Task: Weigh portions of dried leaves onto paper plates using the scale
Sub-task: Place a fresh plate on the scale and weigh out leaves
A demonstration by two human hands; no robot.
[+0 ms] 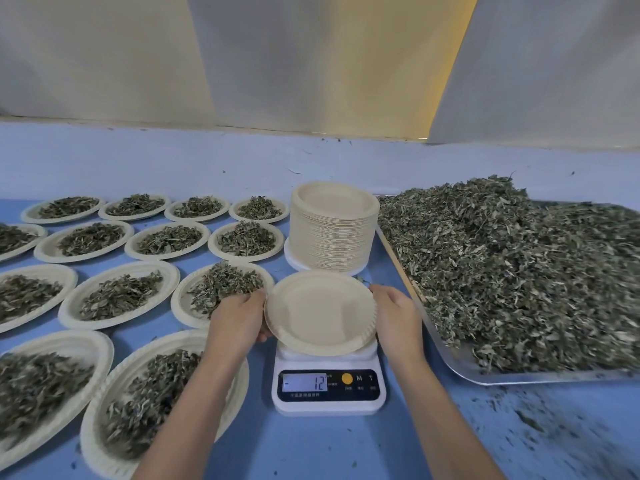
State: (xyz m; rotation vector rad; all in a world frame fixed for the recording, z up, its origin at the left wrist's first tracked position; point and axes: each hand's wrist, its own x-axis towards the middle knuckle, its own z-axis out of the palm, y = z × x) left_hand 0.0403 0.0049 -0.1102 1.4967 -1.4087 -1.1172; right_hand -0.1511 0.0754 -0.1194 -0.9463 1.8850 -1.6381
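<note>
An empty paper plate (320, 311) is held, slightly tilted, over the white digital scale (328, 389), whose display reads 12 with a minus sign. My left hand (237, 318) grips the plate's left rim and my right hand (396, 315) grips its right rim. A tall stack of empty paper plates (334, 226) stands just behind the scale. A big heap of dried leaves (512, 268) fills a metal tray (491, 377) on the right.
Several paper plates with leaf portions (119, 294) cover the blue table (311, 448) to the left in rows. Leaf crumbs are scattered on the table at the front right. A pale wall and curtains rise behind.
</note>
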